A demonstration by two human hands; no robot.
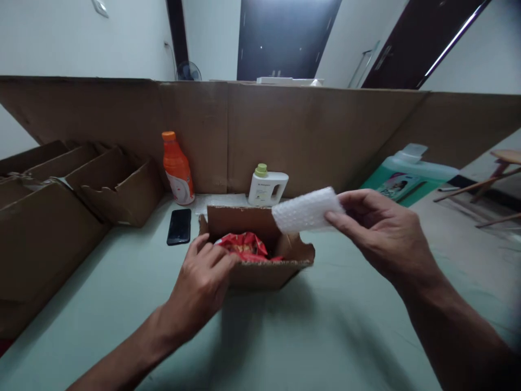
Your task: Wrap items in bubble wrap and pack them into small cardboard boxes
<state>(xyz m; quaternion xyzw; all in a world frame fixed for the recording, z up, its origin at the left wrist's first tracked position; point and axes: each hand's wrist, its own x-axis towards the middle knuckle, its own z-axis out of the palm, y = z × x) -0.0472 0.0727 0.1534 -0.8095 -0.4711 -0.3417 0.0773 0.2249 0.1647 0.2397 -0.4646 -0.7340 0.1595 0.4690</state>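
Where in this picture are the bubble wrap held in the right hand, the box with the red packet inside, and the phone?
Held bubble wrap [306,210]: head view, middle of its white face.
Box [262,276]: head view, its near wall.
Phone [179,227]: head view, its dark upper face.

The pale green tabletop [277,336] carries an open cardboard box [264,278] near the middle, a black smartphone [179,227] to its left, an orange bottle [178,171] and a white handled bottle [261,191] behind, translucent wrap [222,203] between those two, more cardboard cartons [49,239] at left, and a jug of green liquid [385,175] at right, its base hidden.
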